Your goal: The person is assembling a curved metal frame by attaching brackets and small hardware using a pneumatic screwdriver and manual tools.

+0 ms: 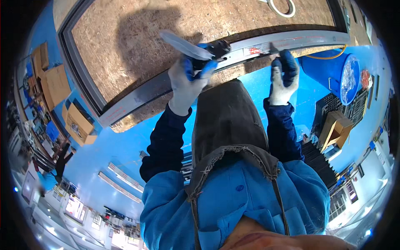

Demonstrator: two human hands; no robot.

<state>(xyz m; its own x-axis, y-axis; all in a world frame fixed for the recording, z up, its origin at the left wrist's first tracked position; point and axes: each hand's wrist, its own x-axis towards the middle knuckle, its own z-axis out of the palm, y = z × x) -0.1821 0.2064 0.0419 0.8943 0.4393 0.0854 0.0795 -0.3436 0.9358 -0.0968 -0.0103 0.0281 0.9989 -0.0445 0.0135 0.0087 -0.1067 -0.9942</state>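
A flat-sided, dark grey and silver rectangular metal frame point(300, 40) lies on a rough, mottled brown wooden board point(246, 16), its near bar running along the board's edge; its far side is cut off by the upper rim of the view. Above this bar, the left hand point(185, 81), in a white glove with blue-coated fingers, grips a black handheld tool with a long, translucent, rounded whitish part point(187, 45); the fingers hide much of its body, so its kind is unclear. The right hand point(285, 77), gloved alike, is at the bar's edge with fingers bent; whether it pinches the small dark pointed shape by its fingertips cannot be told. A smooth white ring point(284, 15), partly cut off, lies on the board. Beyond are a glossy blue plastic barrel point(323, 68), an open brown cardboard box point(77, 125) and a frayed dark cloth apron point(229, 116).
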